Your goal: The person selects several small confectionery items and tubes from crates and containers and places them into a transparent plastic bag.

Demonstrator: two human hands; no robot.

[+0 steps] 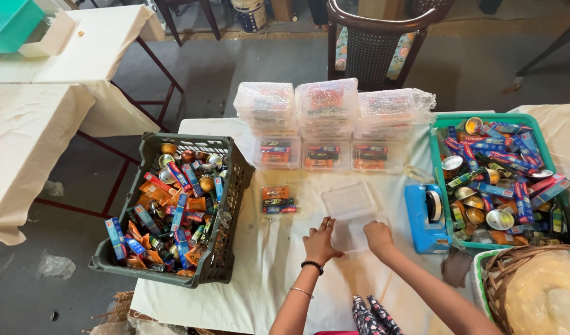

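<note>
Looking down, I see my left hand (321, 243) and right hand (378, 236) resting, fingers curled, on the lower half of an open clear plastic clamshell box (351, 211) lying on the white-clothed worktop (260, 260); whether either hand actually pinches it I cannot tell. Just left of the box lies a small bundle of orange and blue packets (277, 200). Beyond the box stand stacked filled clear boxes (327, 121). Farther left of it sits a dark slatted plastic crate (226, 242).

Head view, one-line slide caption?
Both hands, left hand and right hand, on a clear plastic box between two crates.
</note>
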